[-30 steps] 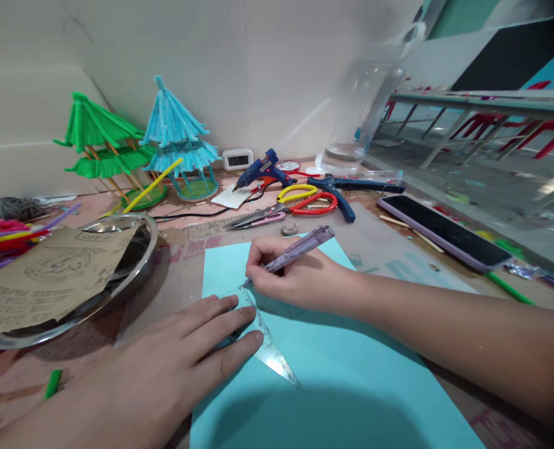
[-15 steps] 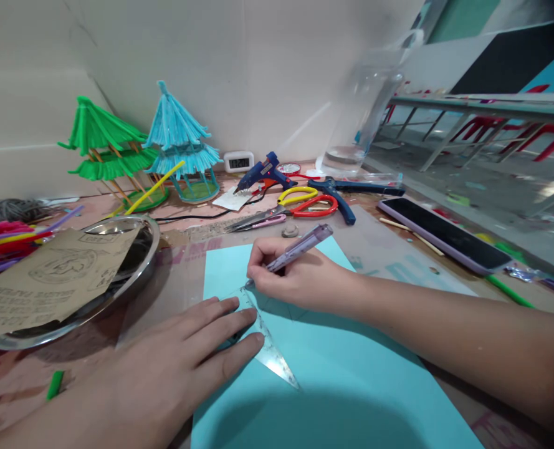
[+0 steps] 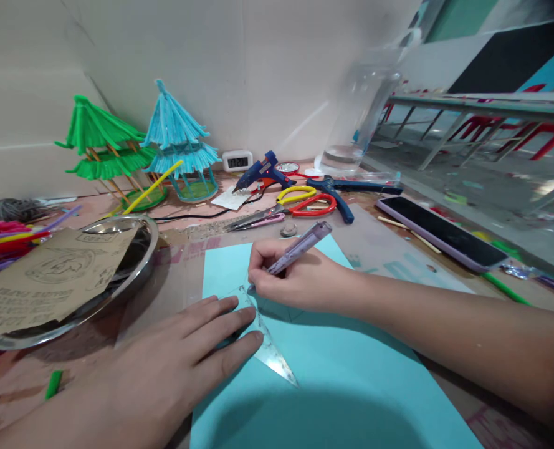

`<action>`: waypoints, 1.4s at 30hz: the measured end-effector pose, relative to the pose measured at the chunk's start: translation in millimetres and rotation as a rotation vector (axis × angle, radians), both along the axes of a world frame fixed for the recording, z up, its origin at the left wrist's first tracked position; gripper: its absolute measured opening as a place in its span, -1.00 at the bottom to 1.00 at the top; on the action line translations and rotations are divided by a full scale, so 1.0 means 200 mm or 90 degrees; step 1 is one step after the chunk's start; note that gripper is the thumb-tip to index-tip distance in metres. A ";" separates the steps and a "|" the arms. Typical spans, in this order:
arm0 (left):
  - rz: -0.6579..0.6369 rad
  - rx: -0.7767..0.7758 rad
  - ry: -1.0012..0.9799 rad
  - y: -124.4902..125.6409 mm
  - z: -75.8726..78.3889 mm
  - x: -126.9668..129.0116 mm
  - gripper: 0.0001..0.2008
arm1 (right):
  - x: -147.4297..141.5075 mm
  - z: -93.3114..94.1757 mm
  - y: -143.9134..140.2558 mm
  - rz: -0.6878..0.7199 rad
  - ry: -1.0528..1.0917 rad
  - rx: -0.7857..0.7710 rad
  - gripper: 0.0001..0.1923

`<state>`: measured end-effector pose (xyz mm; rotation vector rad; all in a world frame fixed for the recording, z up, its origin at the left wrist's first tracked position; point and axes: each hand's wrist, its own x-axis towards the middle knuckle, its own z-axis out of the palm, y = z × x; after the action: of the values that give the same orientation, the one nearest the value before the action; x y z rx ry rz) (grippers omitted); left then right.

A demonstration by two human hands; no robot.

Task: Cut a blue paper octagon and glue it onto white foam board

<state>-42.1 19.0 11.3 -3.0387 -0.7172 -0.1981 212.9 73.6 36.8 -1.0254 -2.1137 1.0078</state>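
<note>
A light blue sheet of paper lies in front of me with faint pencil-thin lines on it. My left hand rests flat on a clear triangular ruler, fingers stretched out and pressing it to the paper. Part of the ruler is hidden under those fingers. Pinched in my right hand is a translucent purple pen, slanted up to the right. Its tip meets the paper at the ruler's upper edge, just beyond my left fingertips.
A steel bowl with brown kraft packaging stands left. Behind are green and blue pipe-cleaner huts, a clock, a glue gun, scissors and blue-handled pliers. A phone lies right.
The pen tip has shifted very slightly down and right along the ruler's edge. My left hand and the ruler stay put on the paper. The whole view has drifted a little left.
</note>
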 end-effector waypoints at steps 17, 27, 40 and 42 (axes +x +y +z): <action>-0.018 0.049 0.045 0.00 0.01 0.01 -0.24 | 0.03 0.05 -0.01 0.067 -0.020 -0.163 -0.90; -0.026 0.094 0.058 0.00 0.01 0.01 -0.24 | 0.05 0.04 -0.01 0.081 -0.007 -0.220 -0.92; -0.056 0.154 0.022 -0.02 0.01 -0.01 -0.39 | 0.06 0.01 0.05 -0.022 0.143 -0.223 -0.89; -0.056 0.155 0.010 -0.02 0.02 -0.01 -0.39 | 0.06 0.03 0.05 -0.035 0.132 -0.161 -0.86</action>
<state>-43.6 15.2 14.9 -2.8376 -0.5172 -0.2432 225.5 84.5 43.1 -1.0415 -1.8134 1.3186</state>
